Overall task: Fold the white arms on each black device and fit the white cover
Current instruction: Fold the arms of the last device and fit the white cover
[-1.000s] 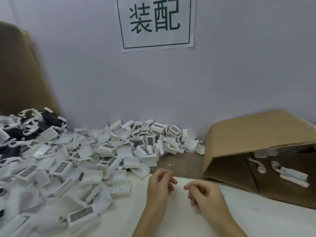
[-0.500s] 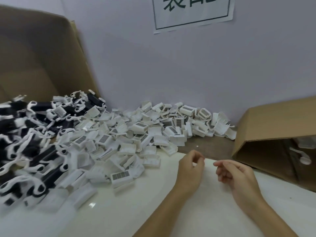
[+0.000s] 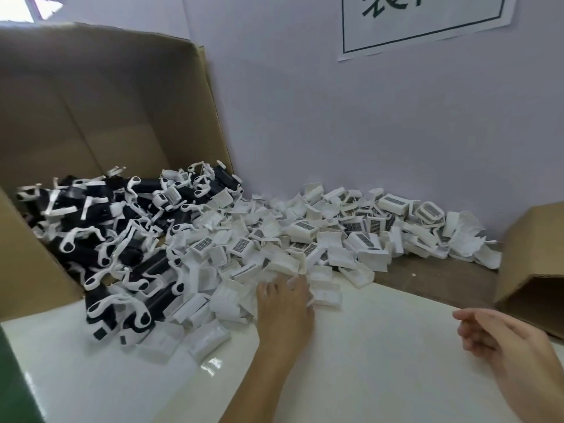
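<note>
- Reaching out from its earlier spot in front of the body, the left hand [image 3: 285, 303] now lies on the near edge of the cover pile [image 3: 305, 242], fingertips among the white covers; whether it already grips one I cannot tell, as the fingers are blurred and partly buried.
- Right hand [image 3: 500, 340] has stayed low at the right, loosely curled and holding nothing, hovering over the white table [image 3: 351, 377].
- Judged from this, a new cycle is starting: a cover is being fetched, and no device is in hand yet.
- Left of the covers, black devices [image 3: 122, 239] with white arms unfolded spill from the big open box [image 3: 106, 102] onto the table; the nearest lie just beside the cover pile.
- Covers stretch on to the wall, some showing grilles.
- At far right a second box [image 3: 531, 254] lies on its side, more of it out of view than before as the head turned left.
- Next need, I judge: one device for the free hand.
</note>
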Demonstrator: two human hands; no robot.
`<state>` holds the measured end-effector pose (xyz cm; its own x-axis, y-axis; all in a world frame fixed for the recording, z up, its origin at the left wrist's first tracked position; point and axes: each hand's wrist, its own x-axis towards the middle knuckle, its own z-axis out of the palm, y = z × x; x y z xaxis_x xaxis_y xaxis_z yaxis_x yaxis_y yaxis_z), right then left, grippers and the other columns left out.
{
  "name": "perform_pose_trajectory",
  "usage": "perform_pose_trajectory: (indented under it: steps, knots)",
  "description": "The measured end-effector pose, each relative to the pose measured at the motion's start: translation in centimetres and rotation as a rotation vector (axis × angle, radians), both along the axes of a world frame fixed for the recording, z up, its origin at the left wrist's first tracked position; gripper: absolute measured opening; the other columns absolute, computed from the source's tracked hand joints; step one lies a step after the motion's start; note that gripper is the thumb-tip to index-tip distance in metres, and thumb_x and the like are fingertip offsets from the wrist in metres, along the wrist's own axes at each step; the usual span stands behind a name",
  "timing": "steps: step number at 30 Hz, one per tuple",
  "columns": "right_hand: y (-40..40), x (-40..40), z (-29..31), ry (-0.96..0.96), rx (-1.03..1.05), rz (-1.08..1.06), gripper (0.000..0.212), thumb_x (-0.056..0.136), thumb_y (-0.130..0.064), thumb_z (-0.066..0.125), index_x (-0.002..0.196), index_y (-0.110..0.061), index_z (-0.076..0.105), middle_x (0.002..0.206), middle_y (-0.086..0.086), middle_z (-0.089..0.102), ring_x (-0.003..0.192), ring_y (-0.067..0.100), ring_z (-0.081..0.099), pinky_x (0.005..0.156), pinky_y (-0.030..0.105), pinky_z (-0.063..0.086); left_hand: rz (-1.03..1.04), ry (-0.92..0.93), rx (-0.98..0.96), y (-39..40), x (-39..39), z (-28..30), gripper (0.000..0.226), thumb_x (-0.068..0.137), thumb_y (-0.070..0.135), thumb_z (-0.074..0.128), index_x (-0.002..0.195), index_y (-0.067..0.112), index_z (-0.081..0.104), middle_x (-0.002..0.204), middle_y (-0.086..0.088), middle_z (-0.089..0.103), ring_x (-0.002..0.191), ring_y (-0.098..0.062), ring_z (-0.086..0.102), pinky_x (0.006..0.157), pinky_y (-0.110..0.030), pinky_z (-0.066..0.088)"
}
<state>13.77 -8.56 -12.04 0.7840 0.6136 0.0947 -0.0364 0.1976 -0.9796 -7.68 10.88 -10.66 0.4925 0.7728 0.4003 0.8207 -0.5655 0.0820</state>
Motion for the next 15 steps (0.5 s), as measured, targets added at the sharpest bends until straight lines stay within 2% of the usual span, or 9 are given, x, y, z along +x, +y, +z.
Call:
perform_pose_trajectory:
  steps: [3,4,7,9,11,13,15]
  knots:
    - [0.0,0.1,-0.1,0.007,-0.015,-0.004,0.031,0.101,0.001,0.043,0.084,0.007,0.068,0.057,0.01,0.064,0.045,0.014,0.056,0.041,0.017,0.043,-0.091,-0.1,0.041,-0.3,1.3,0.0,0.034,0.078,0.029,0.078,0.11,0.027,0.067,0.104,0.0,0.064,0.097,-0.023,0.062,0.094,-0.035,0.043]
    - [0.0,0.1,-0.1,0.011,-0.019,-0.009,0.031,0.101,0.001,0.043,0.084,0.007,0.068,0.056,0.01,0.064,0.044,0.014,0.056,0.041,0.016,0.043,-0.137,-0.122,0.014,-0.5,1.8,0.0,0.034,0.081,0.03,0.076,0.114,0.027,0.067,0.108,0.0,0.064,0.1,-0.023,0.061,0.095,-0.035,0.042]
    - [0.2,0.3,-0.2,0.026,-0.042,-0.004,0.031,0.102,0.001,0.042,0.085,0.008,0.066,0.054,0.009,0.064,0.042,0.013,0.056,0.04,0.015,0.043,-0.305,-0.192,-0.194,-0.8,3.8,-0.1,0.037,0.099,0.031,0.05,0.135,0.024,0.051,0.134,-0.002,0.051,0.124,-0.026,0.045,0.109,-0.035,0.024]
    - [0.3,0.4,-0.1,0.056,-0.076,-0.007,0.031,0.102,0.001,0.041,0.085,0.008,0.066,0.053,0.009,0.063,0.04,0.013,0.056,0.039,0.014,0.042,-0.387,-0.283,-0.303,-1.3,5.1,0.4,0.037,0.1,0.03,0.049,0.136,0.022,0.049,0.137,-0.002,0.05,0.129,-0.024,0.042,0.11,-0.034,0.024]
    - [0.4,0.2,0.2,0.078,-0.092,-0.007,0.031,0.102,0.001,0.041,0.084,0.008,0.066,0.053,0.01,0.063,0.04,0.014,0.056,0.039,0.015,0.042,-0.437,-0.306,-0.368,-2.0,6.0,0.8,0.047,0.096,0.037,0.055,0.14,0.024,0.044,0.141,0.001,0.046,0.132,-0.022,0.038,0.114,-0.033,0.025]
    - [0.4,0.0,0.5,0.074,-0.083,-0.021,0.031,0.101,0.003,0.043,0.083,0.009,0.067,0.055,0.013,0.063,0.046,0.021,0.057,0.04,0.019,0.045,-0.437,-0.251,-0.275,-2.8,6.5,0.4,0.061,0.09,0.053,0.058,0.143,0.027,0.04,0.145,0.004,0.04,0.137,-0.017,0.029,0.119,-0.033,0.018]
    - [0.4,-0.2,0.8,0.056,-0.074,-0.025,0.03,0.1,0.003,0.045,0.083,0.009,0.068,0.057,0.015,0.063,0.055,0.03,0.055,0.044,0.027,0.048,-0.459,-0.239,-0.156,-3.8,6.9,0.0,0.063,0.086,0.061,0.05,0.139,0.029,0.043,0.144,0.005,0.041,0.137,-0.015,0.029,0.12,-0.035,0.016]
